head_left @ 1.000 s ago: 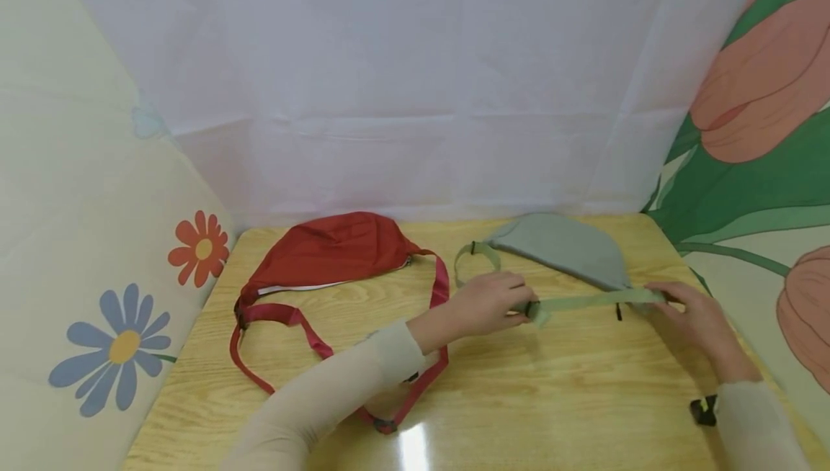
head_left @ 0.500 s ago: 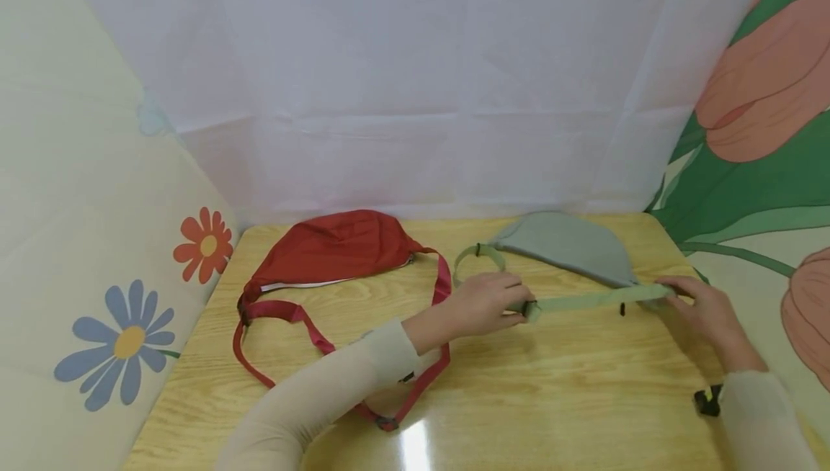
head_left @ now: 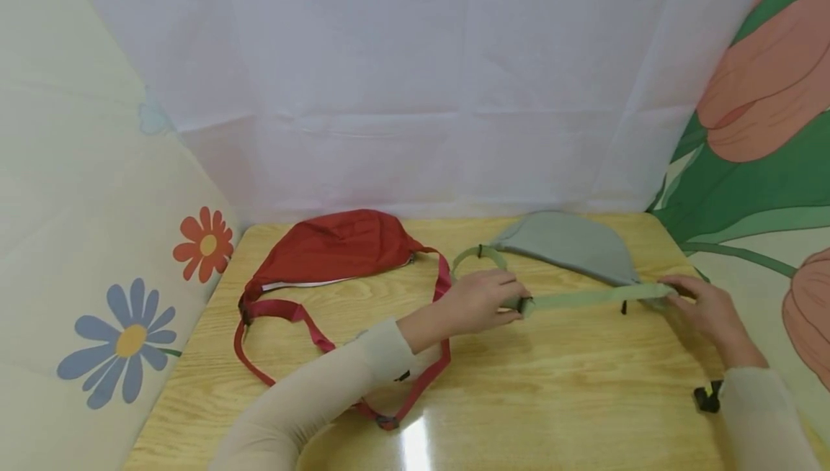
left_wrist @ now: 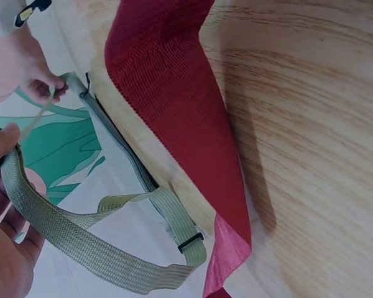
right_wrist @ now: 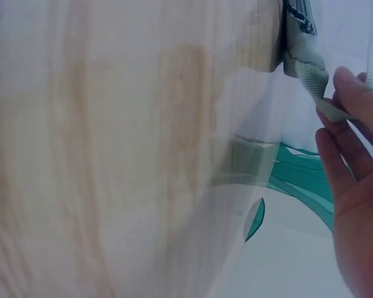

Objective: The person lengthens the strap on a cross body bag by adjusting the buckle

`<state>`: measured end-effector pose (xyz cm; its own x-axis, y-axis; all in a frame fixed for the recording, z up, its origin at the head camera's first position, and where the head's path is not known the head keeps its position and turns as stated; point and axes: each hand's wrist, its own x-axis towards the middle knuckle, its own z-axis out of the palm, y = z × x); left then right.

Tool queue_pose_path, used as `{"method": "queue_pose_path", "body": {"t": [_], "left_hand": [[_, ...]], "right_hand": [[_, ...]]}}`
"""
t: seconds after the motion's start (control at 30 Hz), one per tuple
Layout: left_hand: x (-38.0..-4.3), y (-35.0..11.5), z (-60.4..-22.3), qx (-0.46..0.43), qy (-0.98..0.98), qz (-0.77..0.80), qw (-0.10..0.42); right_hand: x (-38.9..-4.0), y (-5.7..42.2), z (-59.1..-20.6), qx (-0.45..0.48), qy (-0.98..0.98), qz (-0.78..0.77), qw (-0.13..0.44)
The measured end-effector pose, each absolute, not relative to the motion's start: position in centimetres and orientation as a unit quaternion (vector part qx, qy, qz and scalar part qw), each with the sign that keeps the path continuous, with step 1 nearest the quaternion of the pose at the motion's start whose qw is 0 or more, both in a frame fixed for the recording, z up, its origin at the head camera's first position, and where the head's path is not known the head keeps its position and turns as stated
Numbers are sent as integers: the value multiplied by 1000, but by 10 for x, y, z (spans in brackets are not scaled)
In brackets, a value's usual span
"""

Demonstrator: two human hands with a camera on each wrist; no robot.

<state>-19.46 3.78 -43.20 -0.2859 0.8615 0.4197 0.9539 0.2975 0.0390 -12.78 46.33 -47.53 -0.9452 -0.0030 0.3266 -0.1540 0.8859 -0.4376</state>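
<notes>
A grey-green waist bag (head_left: 564, 244) lies at the back right of the table, its light green strap (head_left: 583, 297) stretched taut between both hands. My left hand (head_left: 483, 302) pinches the strap by a dark buckle (head_left: 524, 304); in the left wrist view a loop of webbing (left_wrist: 105, 248) hangs from that hand back to the bag. My right hand (head_left: 707, 312) pinches the strap's other end near the bag's right corner. In the right wrist view the webbing (right_wrist: 314, 84) runs from the bag's end into the fingers of the right hand (right_wrist: 360, 136).
A red waist bag (head_left: 337, 248) lies at the back left of the wooden table (head_left: 551, 399). Its red strap (head_left: 428, 384) loops forward, passing under the left forearm. White cloth (head_left: 389, 96) hangs behind, and flower-printed cloths stand at both sides.
My left hand has shifted slightly left along with the buckle, and the short loose strap end beside it shows less. My right hand has moved slightly right, still holding the strap.
</notes>
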Motion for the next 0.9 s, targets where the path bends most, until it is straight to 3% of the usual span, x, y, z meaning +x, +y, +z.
{"method": "queue_pose_path", "body": {"t": [0.13,0.43,0.9], "left_hand": [[-194,41,-431,-575,-786,-147,172],[-193,46,-427,-574,-774,-179,197],[-194,47,-427,-570,-769,-198,210]], "right_hand": [[-127,458,-474,52,-960,243,130],[-127,431,-469,151,-956,213,137],[-130,340,-462,185,-938,262,131]]}}
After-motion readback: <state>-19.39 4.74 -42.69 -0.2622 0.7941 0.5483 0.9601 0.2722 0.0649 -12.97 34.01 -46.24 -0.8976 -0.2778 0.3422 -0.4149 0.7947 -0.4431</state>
